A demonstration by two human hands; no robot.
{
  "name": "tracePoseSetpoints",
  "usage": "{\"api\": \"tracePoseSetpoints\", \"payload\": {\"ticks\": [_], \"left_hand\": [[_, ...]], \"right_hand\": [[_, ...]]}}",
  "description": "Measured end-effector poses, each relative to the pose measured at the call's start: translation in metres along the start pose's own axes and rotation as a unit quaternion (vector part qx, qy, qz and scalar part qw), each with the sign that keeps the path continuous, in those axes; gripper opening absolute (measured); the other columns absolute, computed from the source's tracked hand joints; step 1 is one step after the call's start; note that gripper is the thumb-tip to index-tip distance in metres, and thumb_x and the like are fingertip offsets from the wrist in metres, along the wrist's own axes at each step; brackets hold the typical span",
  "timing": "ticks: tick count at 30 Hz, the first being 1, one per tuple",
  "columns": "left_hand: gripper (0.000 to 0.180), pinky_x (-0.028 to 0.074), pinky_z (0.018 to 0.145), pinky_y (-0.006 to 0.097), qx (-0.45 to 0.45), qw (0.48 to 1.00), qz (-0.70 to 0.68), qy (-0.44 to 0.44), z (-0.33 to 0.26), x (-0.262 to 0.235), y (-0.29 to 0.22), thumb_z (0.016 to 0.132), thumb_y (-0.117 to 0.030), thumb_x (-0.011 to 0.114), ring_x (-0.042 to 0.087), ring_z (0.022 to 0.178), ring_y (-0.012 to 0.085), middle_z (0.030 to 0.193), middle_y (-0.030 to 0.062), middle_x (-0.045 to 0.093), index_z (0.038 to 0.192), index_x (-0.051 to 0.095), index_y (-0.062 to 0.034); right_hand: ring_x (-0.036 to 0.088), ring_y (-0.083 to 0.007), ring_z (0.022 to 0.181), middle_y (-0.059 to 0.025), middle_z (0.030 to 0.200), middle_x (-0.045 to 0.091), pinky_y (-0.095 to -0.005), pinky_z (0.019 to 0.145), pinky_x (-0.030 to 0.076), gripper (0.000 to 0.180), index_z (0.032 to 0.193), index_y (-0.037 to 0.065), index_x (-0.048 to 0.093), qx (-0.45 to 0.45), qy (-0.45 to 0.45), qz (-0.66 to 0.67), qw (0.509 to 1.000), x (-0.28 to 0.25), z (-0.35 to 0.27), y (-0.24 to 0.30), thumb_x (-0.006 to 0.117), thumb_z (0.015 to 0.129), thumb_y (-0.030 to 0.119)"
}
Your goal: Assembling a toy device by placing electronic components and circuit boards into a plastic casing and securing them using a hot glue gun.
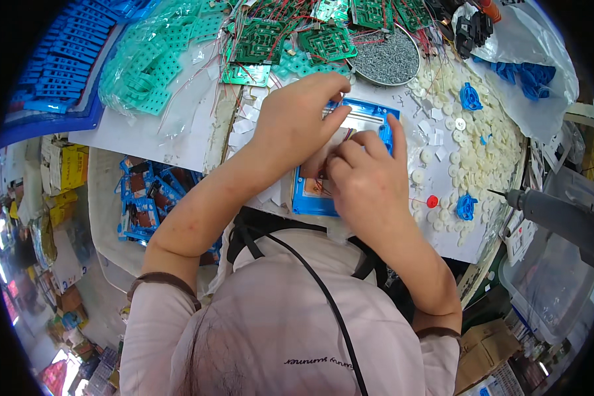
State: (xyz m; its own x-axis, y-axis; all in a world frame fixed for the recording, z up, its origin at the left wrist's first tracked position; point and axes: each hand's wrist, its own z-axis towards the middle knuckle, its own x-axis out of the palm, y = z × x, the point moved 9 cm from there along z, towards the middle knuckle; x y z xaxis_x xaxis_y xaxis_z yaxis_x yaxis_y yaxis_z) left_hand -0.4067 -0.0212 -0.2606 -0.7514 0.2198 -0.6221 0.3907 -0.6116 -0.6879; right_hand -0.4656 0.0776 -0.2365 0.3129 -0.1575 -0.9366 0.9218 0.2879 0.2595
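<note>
A blue rectangular plastic case (pixel 318 204) lies in front of me on the worktable, its inside facing up. My left hand (pixel 294 115) reaches over its far left corner, fingers bent over the far rim and thumb along the inside. Over the right half of the case is my right hand (pixel 369 175), its index finger stretched up along the right edge. The other fingers curl together into the case; what they pinch is hidden. Thin dark wires show beside the fingertips. A small red round piece (pixel 432 201) on a thin red wire lies right of my right hand.
Green circuit boards (pixel 257 41) with red wires and a round tray of screws (pixel 386 59) stand beyond the case. Cream plastic gears (pixel 492 132) spread to the right, near an electric screwdriver (pixel 554 214). Teal pads (pixel 153 76) and a bin of blue parts (pixel 109 218) are left.
</note>
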Motion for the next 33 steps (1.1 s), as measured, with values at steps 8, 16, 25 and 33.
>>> {"api": "tracePoseSetpoints", "payload": {"ticks": [8,16,25,33], "left_hand": [[0.016,0.056,0.07,0.037,0.035,0.997,0.063,0.038,0.005,0.009,-0.008,0.088,-0.01,0.07,0.07,0.083,0.0309,0.096,0.0098,0.071,0.104,0.068,-0.009],[0.014,0.055,0.07,0.043,0.01,0.999,-0.046,0.026,0.006,0.01,-0.005,0.089,-0.015,0.069,0.07,0.082,0.0319,0.09,0.0108,0.071,0.101,0.071,-0.0084],[0.013,0.048,0.057,0.028,-0.005,0.993,-0.076,0.093,0.014,0.01,-0.005,0.087,-0.008,0.073,0.061,0.062,0.0149,0.084,0.0088,0.07,0.098,0.073,-0.0021],[0.014,0.048,0.057,0.03,0.022,0.984,-0.081,0.16,0.024,0.017,-0.013,0.083,-0.008,0.072,0.06,0.06,0.0153,0.078,0.008,0.069,0.096,0.074,-0.0021]], "right_hand": [[0.058,-0.0334,0.105,-0.0106,0.105,0.066,-0.0458,0.098,0.049,0.041,0.112,0.009,0.072,-0.031,-0.071,0.238,0.968,-0.037,0.011,-0.049,0.064,0.074,-0.004],[0.058,-0.0296,0.093,-0.0046,0.09,0.067,-0.0417,0.081,0.046,0.007,0.087,0.011,0.07,-0.012,-0.134,0.002,0.991,-0.015,0.024,-0.084,0.07,0.08,0.009],[0.061,-0.0263,0.087,-0.0065,0.079,0.065,-0.0413,0.083,0.045,0.006,0.076,0.008,0.069,-0.016,0.022,-0.069,0.997,-0.006,0.012,-0.043,0.065,0.078,0.011],[0.057,-0.0277,0.084,-0.0067,0.08,0.061,-0.0411,0.08,0.045,0.007,0.083,0.007,0.067,0.02,-0.014,0.007,1.0,-0.01,-0.012,-0.035,0.073,0.078,0.009]]}}
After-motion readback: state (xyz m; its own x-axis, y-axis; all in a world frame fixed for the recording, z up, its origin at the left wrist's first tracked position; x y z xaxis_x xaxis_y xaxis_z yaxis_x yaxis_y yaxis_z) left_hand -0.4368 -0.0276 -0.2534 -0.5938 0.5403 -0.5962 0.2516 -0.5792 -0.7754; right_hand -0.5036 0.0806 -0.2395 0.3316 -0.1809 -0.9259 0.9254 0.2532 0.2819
